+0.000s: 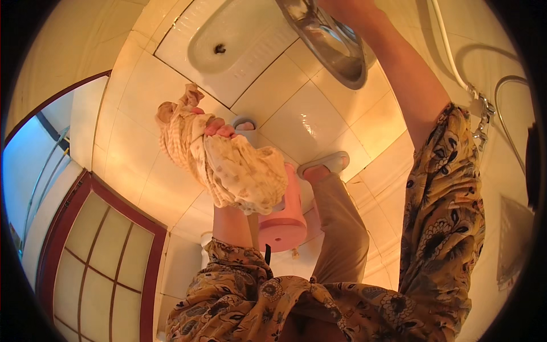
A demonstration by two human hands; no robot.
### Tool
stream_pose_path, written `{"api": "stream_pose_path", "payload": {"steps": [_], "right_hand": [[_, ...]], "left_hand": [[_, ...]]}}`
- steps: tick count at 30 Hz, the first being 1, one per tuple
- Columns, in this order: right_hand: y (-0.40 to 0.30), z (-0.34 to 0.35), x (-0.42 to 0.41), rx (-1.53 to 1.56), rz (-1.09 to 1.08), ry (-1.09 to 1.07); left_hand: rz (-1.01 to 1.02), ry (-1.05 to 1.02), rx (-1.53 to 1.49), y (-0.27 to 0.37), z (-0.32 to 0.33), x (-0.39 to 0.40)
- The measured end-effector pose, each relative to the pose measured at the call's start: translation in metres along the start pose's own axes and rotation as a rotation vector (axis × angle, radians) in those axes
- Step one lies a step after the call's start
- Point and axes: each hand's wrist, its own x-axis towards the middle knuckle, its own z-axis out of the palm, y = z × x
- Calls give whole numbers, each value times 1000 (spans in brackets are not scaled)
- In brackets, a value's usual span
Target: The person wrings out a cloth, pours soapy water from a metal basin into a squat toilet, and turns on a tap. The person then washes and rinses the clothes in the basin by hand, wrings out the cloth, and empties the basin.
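My left hand [219,127] is shut on a bundled, light cloth [243,171] with small printed spots; the cloth hangs over the hand and forearm, and only a few fingers show. My right arm reaches to the top edge of the view, where my right hand [348,10] is at the rim of a shiny metal basin [357,70]. The basin is tilted on its side above the tiled floor. The right fingers are cut off by the picture's edge, so their grip cannot be told.
A squat toilet [220,60] lies at the top. A pink plastic stool [283,231] stands near my slippered feet. At the right wall are a metal tap [485,115] and hoses. A red-framed glazed door [147,273] is at the lower left.
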Motion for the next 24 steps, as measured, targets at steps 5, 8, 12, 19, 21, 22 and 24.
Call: {"api": "stream_pose_path", "payload": {"steps": [5, 8, 12, 19, 21, 22, 24], "right_hand": [[31, -5, -36, -22, 140, 60], [128, 9, -82, -170, 77, 39], [186, 7, -171, -76, 535, -172], [209, 57, -348, 900, 1246, 99], [203, 79, -384, 1055, 1426, 227], [199, 86, -403, 1168, 1499, 288], [196, 111, -439, 1346, 1644, 409]], "left_hand": [[3, 56, 23, 0, -1, -1], [-3, 83, 25, -10, -2, 3], [-86, 61, 5, -19, 0, 13], [-160, 165, -3, -34, 2, 21], [-220, 145, 2, -31, -8, 22], [-234, 149, 25, -32, -11, 21], [-269, 132, 36, -36, -19, 23]]}}
